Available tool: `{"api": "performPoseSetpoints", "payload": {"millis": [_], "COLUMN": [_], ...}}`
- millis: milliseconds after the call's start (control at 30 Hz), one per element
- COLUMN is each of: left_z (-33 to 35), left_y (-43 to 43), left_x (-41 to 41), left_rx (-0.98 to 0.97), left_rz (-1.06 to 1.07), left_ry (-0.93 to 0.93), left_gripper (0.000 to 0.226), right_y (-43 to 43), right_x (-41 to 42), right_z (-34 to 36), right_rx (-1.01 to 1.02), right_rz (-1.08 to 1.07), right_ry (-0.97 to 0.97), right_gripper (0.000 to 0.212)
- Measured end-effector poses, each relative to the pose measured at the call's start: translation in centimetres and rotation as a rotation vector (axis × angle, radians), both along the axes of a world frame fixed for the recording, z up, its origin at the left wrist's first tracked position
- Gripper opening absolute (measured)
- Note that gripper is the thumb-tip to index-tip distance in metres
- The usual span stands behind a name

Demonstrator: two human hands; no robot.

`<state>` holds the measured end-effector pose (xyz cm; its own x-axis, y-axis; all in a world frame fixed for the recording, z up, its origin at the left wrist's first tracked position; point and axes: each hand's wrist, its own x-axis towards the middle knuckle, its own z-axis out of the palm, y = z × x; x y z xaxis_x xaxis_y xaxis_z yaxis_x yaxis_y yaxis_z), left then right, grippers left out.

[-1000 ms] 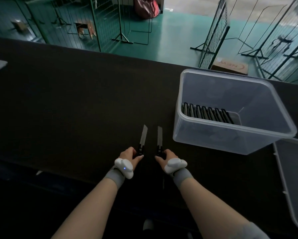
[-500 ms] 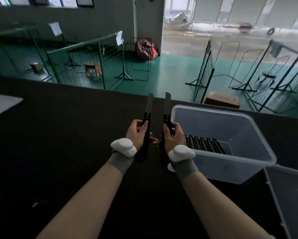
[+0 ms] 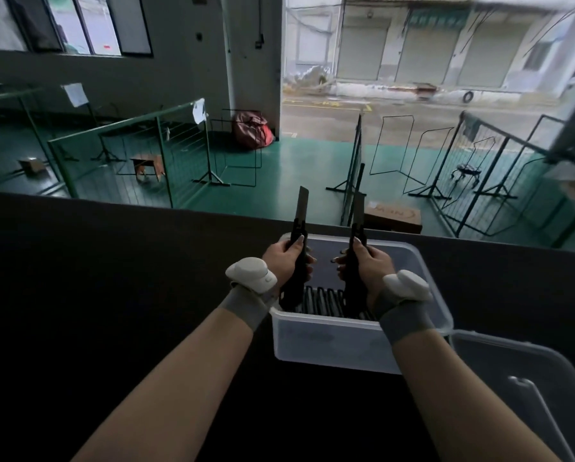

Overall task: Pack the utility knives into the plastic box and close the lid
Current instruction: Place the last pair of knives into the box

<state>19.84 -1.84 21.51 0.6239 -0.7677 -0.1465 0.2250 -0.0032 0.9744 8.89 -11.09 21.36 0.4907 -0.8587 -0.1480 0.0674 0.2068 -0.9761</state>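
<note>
Both hands up over the box! Left hand wraps its fingers round a knife, right hand grips a second knife, both blades out and pointing up and away. Below them, a row of knives lies inside the box. The lid rests on the table, near right of the box.

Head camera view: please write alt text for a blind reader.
The left hand and right hand each hold a utility knife, blade extended upward, over an open plastic box holding a row of knives. The lid lies beside it on the dark table.
</note>
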Motion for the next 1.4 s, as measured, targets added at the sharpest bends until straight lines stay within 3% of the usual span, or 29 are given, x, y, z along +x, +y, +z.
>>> {"api": "performPoseSetpoints", "payload": {"millis": [267,433,567,733,867,1033,1167,1300,1400], "left_z": [-1.6,-1.9,-2.1,-2.3,-2.4,-2.0,-1.8,-1.6,-1.4], "left_y": [-3.8,-5.0,-5.7,-6.4,-7.1,-7.7,-7.7,-7.9,-7.9], "left_x": [-5.7,-7.8,-10.5,-12.1,-13.0,-14.0,-14.1,-14.1,-14.3], "left_rx": [0.057,0.174,0.179,0.166,0.146,0.182,0.254,0.218,0.136], "left_rz": [-0.130,-0.208,-0.151,-0.093,-0.075,-0.115,-0.159,-0.172,-0.162], "left_ry": [0.068,0.153,0.202,0.176,0.099,0.016,-0.012,0.020,0.074], "left_gripper": [0.029,0.065,0.070,0.066,0.059,0.038,0.014,0.012,0.023], "right_y": [-3.5,-4.6,-5.0,-5.1,-5.4,-5.9,-6.1,-6.3,-6.5], "right_x": [-6.6,-8.8,-10.6,-12.0,-13.1,-14.2,-14.9,-15.4,-15.3], "right_z": [-1.1,-1.5,-1.8,-1.9,-1.5,-0.7,-0.4,-0.1,-0.3], "right_rx": [0.108,0.249,0.217,0.159,0.131,0.178,0.210,0.211,0.201], "right_rz": [0.011,0.056,0.079,0.087,0.157,0.205,0.207,0.211,0.163], "right_ry": [0.042,0.102,0.159,0.138,0.086,0.069,0.047,0.067,0.048], "right_gripper": [0.038,0.062,0.064,0.062,0.048,0.026,0.021,0.027,0.023]}}
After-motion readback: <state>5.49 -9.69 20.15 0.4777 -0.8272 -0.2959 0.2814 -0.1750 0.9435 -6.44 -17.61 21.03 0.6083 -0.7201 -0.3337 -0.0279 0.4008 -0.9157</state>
